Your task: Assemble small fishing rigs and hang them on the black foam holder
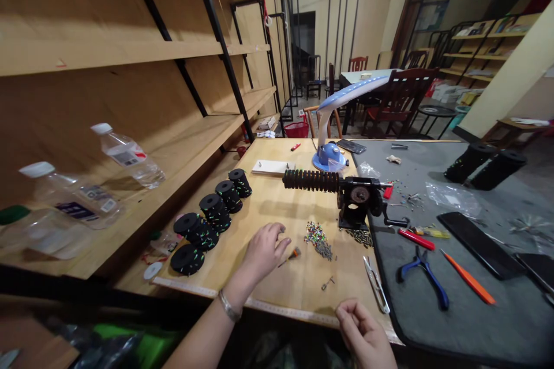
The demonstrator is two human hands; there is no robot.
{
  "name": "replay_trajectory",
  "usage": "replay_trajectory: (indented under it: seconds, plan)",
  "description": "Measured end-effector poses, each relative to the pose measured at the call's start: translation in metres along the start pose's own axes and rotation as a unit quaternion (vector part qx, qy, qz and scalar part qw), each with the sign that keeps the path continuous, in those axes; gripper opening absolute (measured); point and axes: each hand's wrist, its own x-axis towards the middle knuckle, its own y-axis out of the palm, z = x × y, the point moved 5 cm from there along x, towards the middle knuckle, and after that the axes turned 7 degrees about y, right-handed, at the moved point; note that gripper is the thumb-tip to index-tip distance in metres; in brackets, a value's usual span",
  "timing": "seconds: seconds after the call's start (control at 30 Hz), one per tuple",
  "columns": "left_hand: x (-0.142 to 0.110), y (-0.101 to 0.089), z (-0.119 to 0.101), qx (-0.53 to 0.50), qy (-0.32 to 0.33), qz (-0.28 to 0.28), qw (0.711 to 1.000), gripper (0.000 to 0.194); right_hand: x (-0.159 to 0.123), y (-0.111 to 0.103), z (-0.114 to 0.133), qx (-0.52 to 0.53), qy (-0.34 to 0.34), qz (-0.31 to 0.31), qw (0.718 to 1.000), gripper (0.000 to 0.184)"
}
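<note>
My left hand (265,249) reaches over the wooden table with its fingers stretched out and thumb apart, holding nothing I can see. Close to its thumb lies a small brush-like piece (292,255) with a dark and orange tuft. At the table's front edge, my right hand (362,331) has its fingers curled with thumb and forefinger pressed together; anything in the pinch is hidden or too small. Between the hands lies a tiny metal piece (328,283). Beyond it are a pile of coloured beads (315,233) and a pile of small grey metal bits (323,250).
A black hand-cranked device (359,202) carries a ribbed black roll (311,180). Several black foam spools (187,259) line the left. Scissors (375,285), blue pliers (424,277) and an orange tool (468,278) lie right. A blue lamp (329,155) stands behind; shelves (173,167) border the left.
</note>
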Motion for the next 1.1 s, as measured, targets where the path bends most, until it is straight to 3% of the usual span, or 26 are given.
replay_trajectory:
  seconds: [0.13,0.23,0.37,0.47,0.53,0.67,0.77,0.87,0.93,1.0,1.1]
  plan:
    - [0.017,0.014,0.016,0.019,0.003,0.033,0.999,0.023,0.004,-0.002,-0.011,0.021,0.049,0.025,0.998,0.052]
    - [0.021,0.016,0.02,0.024,0.005,0.047,0.999,0.03,0.005,-0.004,-0.017,0.033,0.057,0.01,0.998,0.054]
    - [0.019,-0.011,0.019,0.035,0.0,0.014,0.999,0.038,0.006,-0.004,-0.019,0.04,0.056,0.0,0.998,0.053]
    - [0.005,-0.039,0.019,0.045,-0.004,-0.025,0.999,0.026,0.008,-0.002,-0.022,0.043,0.071,0.037,0.996,0.052]
    - [-0.01,-0.046,0.023,0.046,-0.003,-0.022,0.999,0.02,0.009,-0.001,-0.024,0.046,0.07,0.049,0.995,0.052]
    - [-0.038,-0.023,0.039,0.047,-0.046,0.027,0.997,0.028,0.01,0.005,-0.027,0.036,0.066,0.051,0.996,0.055]
    - [-0.047,-0.003,0.047,0.039,-0.059,0.022,0.997,0.02,0.007,0.011,-0.025,0.029,0.06,0.044,0.997,0.056]
    - [-0.054,0.003,0.047,0.029,-0.062,-0.006,0.998,0.014,0.003,0.016,-0.022,0.024,0.052,0.035,0.998,0.056]
    - [-0.063,0.0,0.042,-0.041,-0.077,-0.055,0.995,0.009,0.0,0.019,-0.022,0.02,0.052,0.034,0.998,0.056]
    - [-0.076,0.003,0.033,-0.199,-0.109,-0.085,0.97,0.007,-0.003,0.022,-0.023,0.017,0.056,0.04,0.997,0.056]
    - [-0.096,0.033,0.001,-0.475,-0.167,0.001,0.864,0.021,-0.005,0.028,-0.025,0.017,0.063,0.056,0.996,0.055]
